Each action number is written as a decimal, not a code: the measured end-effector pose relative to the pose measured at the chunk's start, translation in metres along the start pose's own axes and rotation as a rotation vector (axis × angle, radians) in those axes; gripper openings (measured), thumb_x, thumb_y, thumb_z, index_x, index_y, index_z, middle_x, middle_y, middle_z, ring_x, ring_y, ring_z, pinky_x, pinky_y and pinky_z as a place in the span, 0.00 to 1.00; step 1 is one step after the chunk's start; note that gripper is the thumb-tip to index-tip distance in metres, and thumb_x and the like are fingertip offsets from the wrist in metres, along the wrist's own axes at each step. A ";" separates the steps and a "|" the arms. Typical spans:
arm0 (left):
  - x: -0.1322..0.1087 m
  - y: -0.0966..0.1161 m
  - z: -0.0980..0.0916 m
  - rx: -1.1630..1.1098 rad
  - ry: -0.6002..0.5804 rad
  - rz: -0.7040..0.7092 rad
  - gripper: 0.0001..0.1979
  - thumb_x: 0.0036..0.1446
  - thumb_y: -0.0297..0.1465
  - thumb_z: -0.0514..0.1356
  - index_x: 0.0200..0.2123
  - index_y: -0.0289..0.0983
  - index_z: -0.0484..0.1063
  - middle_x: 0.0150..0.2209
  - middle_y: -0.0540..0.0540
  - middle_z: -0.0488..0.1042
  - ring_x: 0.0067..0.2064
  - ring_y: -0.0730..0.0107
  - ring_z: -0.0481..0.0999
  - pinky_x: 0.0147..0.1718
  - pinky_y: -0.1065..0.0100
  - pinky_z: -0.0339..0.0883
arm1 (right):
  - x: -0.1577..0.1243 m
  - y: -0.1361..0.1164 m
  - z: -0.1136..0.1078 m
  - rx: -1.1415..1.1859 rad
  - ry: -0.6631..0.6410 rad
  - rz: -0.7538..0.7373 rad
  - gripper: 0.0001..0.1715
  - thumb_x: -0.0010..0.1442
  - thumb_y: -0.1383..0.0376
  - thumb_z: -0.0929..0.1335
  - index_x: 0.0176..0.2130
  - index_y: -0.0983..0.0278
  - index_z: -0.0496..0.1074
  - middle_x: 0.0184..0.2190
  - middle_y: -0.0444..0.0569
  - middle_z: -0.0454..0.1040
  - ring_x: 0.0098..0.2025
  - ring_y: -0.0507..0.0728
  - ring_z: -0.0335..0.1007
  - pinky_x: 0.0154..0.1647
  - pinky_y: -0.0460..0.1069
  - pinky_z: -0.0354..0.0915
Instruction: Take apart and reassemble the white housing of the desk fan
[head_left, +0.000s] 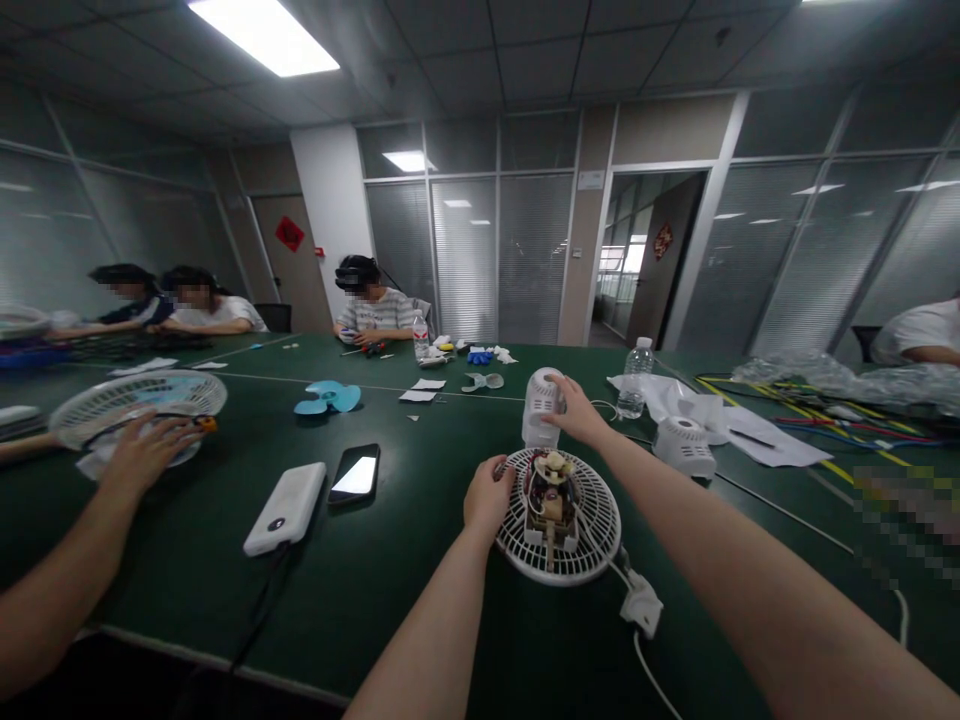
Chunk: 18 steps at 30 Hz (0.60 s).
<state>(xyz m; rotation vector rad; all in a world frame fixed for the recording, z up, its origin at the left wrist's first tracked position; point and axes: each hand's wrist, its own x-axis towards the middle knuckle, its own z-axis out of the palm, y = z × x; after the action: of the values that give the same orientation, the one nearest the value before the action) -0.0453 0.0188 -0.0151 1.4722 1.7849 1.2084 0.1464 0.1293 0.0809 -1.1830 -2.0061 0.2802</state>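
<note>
White plastic motor housing (537,418), just beyond the fan grille (601,528), could topple if the right hand (582,412), half-curled with fingertips against it, slips; the exposed motor (553,497) could shift if the left hand (488,497), curled on the rim, tips the grille. The housing stands upright, long axis near vertical; the grille lies flat, motor side up.

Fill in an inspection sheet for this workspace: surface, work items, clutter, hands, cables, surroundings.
Surface: dark green table, shared with others.
Work items: white grille bearing an exposed mechanism; white housing just beyond it.
Clutter: phone, power bank, light-blue fan blade, water bottle.
Hands: left hand holds the grille's rim; right hand grips the housing.
Cables: white cord near the grille; coloured cables at far right.
Surroundings: co-workers around the table; open door behind.
</note>
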 end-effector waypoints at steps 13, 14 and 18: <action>-0.002 0.001 0.000 -0.027 0.021 -0.006 0.17 0.58 0.40 0.57 0.49 0.43 0.72 0.53 0.44 0.72 0.50 0.60 0.73 0.49 0.63 0.65 | -0.019 -0.012 -0.023 0.339 0.322 0.139 0.47 0.48 0.54 0.73 0.62 0.59 0.55 0.62 0.55 0.58 0.55 0.63 0.65 0.56 0.59 0.64; -0.001 0.001 0.000 -0.032 0.023 -0.003 0.17 0.58 0.40 0.57 0.49 0.42 0.72 0.53 0.44 0.72 0.50 0.60 0.73 0.49 0.63 0.65 | -0.026 -0.015 -0.026 0.414 0.347 0.190 0.48 0.48 0.53 0.73 0.63 0.58 0.55 0.61 0.55 0.59 0.53 0.62 0.67 0.54 0.58 0.66; 0.001 -0.001 0.004 -0.052 0.026 0.015 0.17 0.58 0.38 0.58 0.49 0.41 0.72 0.52 0.44 0.73 0.49 0.62 0.74 0.48 0.65 0.66 | -0.071 -0.023 -0.036 0.648 0.361 0.327 0.47 0.49 0.50 0.72 0.62 0.54 0.54 0.57 0.51 0.65 0.52 0.61 0.69 0.50 0.56 0.69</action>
<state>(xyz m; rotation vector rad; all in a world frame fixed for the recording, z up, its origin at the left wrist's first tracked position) -0.0426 0.0215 -0.0180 1.4488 1.7490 1.2774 0.1761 0.0516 0.0816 -1.0328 -1.2579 0.7572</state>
